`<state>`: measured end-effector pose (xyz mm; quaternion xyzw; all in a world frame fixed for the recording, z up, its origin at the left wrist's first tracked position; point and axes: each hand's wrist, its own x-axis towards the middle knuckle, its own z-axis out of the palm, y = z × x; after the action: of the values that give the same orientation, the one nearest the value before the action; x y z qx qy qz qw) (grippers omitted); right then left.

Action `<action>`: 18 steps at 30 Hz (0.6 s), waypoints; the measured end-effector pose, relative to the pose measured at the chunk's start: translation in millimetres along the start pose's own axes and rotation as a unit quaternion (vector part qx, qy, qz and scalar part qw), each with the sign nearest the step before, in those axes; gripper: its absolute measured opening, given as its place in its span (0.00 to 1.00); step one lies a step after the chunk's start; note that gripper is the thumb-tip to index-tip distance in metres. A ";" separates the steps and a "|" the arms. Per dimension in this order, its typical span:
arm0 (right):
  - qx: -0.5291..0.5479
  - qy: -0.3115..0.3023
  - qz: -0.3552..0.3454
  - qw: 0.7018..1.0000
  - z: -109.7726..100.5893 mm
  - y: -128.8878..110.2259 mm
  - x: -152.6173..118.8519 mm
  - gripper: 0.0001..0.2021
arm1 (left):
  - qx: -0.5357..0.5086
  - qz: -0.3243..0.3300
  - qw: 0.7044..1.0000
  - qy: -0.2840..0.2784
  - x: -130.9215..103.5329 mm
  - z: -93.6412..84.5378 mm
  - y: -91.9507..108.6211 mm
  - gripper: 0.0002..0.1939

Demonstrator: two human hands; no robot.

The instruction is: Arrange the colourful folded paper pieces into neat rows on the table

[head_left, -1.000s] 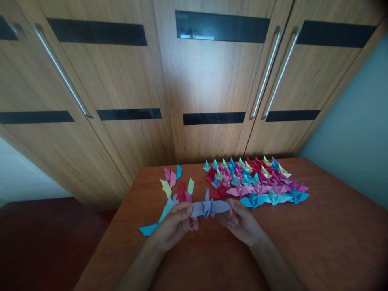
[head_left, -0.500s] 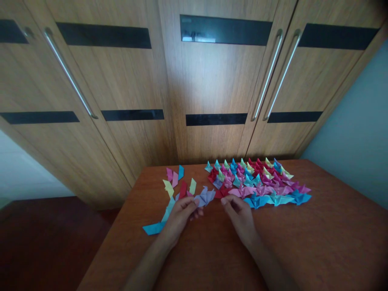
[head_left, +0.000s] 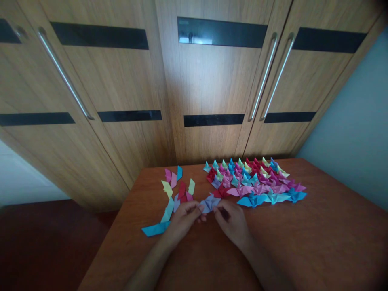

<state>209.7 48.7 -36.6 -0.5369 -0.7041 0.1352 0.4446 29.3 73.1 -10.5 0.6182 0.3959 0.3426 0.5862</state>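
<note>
A pale lavender folded-paper piece (head_left: 209, 203), winged like an origami crane, is held above the table between my two hands. My left hand (head_left: 187, 218) pinches its left end between thumb and fingers. On the opposite side, my right hand (head_left: 232, 221) is closed with its fingertips on the right end. Just beyond my right hand lie rows of similar origami pieces (head_left: 254, 199) in blue, pink, red, yellow and green. Flat folded paper strips (head_left: 156, 229) in several colours are scattered near and beyond my left hand, which partly hides some of them.
The reddish-brown wooden table (head_left: 318, 242) reaches back to a wooden wardrobe (head_left: 209, 143) with long metal handles (head_left: 263, 76). A pale blue wall (head_left: 351, 129) stands at the right. Dark floor (head_left: 45, 242) shows past the table's left edge.
My right hand has moved left and now grips the right end of the lavender paper piece. The piece has shifted slightly right and down. The view has shifted a little.
</note>
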 end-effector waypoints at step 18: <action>-0.380 0.008 0.033 0.924 -32.9 31.1 -21.7 0.10 | -0.043 -0.021 0.999 0.021 -3.3 1.0 10.5 0.19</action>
<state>255.4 32.3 -49.0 -0.6899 -0.6807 -0.1322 0.2078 29.6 69.7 0.0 0.5769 0.4060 0.3591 0.6110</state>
